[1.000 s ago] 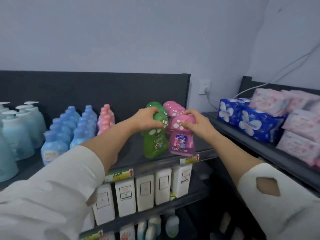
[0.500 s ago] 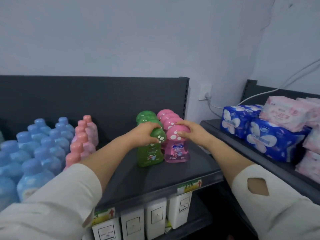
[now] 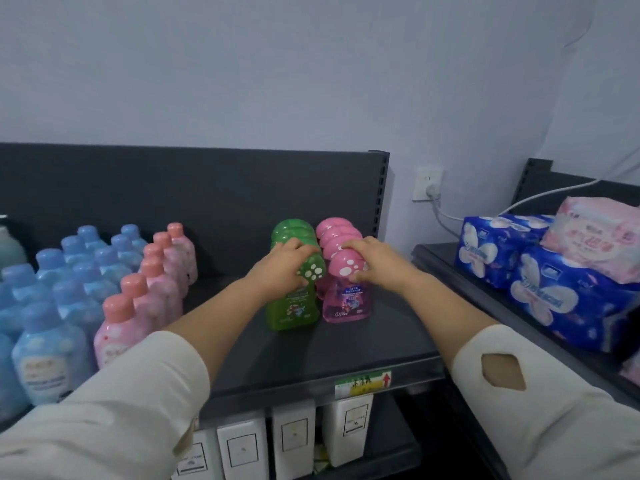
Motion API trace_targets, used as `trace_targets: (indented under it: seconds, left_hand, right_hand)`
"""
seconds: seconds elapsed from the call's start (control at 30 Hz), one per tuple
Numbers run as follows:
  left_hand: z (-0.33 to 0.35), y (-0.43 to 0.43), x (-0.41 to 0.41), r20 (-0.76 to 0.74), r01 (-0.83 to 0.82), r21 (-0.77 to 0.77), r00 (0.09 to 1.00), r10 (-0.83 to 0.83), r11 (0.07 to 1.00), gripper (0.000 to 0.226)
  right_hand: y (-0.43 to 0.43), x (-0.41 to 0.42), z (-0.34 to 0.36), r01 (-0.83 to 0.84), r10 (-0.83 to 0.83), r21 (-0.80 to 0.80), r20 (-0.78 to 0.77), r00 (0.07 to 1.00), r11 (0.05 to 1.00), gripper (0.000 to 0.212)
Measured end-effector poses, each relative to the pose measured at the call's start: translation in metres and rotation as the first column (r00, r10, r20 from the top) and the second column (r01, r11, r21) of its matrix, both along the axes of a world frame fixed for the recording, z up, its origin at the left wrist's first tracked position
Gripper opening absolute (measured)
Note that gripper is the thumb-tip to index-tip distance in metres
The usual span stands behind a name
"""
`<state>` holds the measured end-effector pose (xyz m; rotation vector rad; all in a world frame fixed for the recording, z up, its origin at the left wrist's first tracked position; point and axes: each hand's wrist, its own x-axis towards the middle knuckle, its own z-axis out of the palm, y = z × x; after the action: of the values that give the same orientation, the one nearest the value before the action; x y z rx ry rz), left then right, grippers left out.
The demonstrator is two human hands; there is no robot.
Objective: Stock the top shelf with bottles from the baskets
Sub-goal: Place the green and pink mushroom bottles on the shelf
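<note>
Nearest me, white cartons stand on the lower shelf, beneath the top shelf, whose front strip lies bare. Farther in, my left hand curls over the spotted cap of the green bottle, and my right hand wraps the cap and neck of the pink bottle. Both bottles stand upright on the top shelf, just beside each other, each heading its own row. Behind them the green row and the pink row run to the back panel. I judge this pair placed, short of release, with room in front for more. No baskets are in view, so I cannot tell how many bottles remain.
</note>
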<state>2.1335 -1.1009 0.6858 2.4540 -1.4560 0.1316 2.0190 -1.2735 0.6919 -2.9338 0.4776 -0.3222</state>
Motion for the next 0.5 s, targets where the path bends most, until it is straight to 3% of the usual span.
trace_targets:
  seconds: [0.17, 0.3, 0.5]
  left_hand:
    - [-0.002, -0.003, -0.007, 0.191, -0.083, 0.01, 0.978, 0.08, 0.996, 0.066]
    - [0.001, 0.012, -0.014, 0.181, -0.138, -0.02, 0.974, 0.139, 0.99, 0.068]
    - [0.006, 0.056, -0.029, 0.29, -0.2, -0.07, 0.933, 0.212, 0.977, 0.047]
  right_hand:
    - [0.0, 0.003, -0.006, 0.047, -0.046, -0.053, 0.025, 0.999, 0.997, 0.07]
    - [0.008, -0.004, -0.01, 0.043, -0.035, -0.119, 0.061, 0.998, 0.992, 0.072]
    - [0.041, -0.013, -0.007, -0.036, 0.089, -0.262, 0.193, 0.977, 0.964, 0.054]
